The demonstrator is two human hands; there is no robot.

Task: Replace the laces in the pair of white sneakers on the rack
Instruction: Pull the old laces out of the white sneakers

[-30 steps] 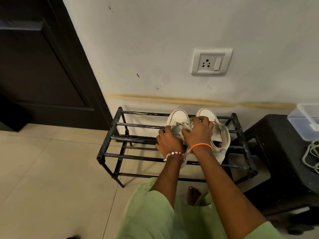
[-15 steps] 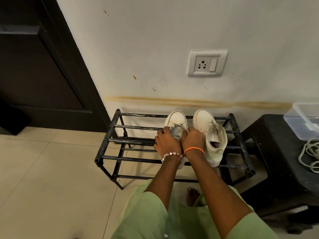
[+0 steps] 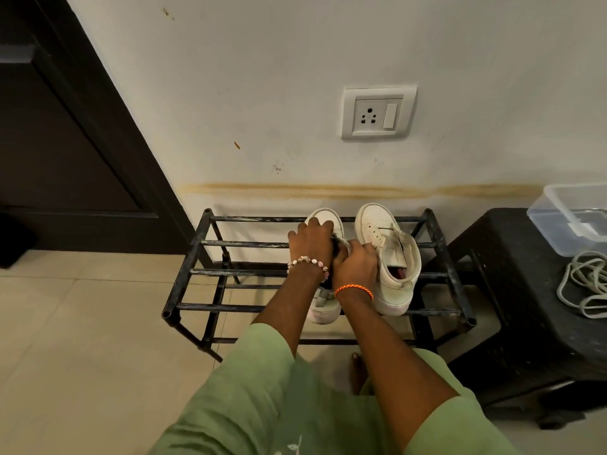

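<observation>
We count two white high-top sneakers on the top tier of one black metal-bar shoe rack (image 3: 197, 257), both standing toward its right end with their toes at the back rail by the wall. The left white sneaker (image 3: 323, 310) is mostly covered by our hands; its toe cap shows at the back rail and its heel reaches the front rail. The right white sneaker (image 3: 391, 254) stands just beside it, uncovered, its eyelet rows and open collar showing, with a loose bit of lace at the tongue.

Our left hand (image 3: 310, 241), wearing one beaded bracelet (image 3: 307, 262), lies over the front of the left sneaker with fingers spread and curved down around the toe. Our right hand (image 3: 356, 262), wearing one orange thread band (image 3: 354, 289), is curled with its fingers pinching the pale lace or tongue (image 3: 341, 243) at the middle of that same shoe; which of the two it pinches we cannot tell. The two hands touch each other.

To the right of the rack stands one black plastic stool (image 3: 525, 307). On it we count one clear plastic box (image 3: 571, 215) at the back edge and one loose coil of white laces (image 3: 584, 284) at the right edge. One white wall socket (image 3: 377, 111) sits above the rack.
</observation>
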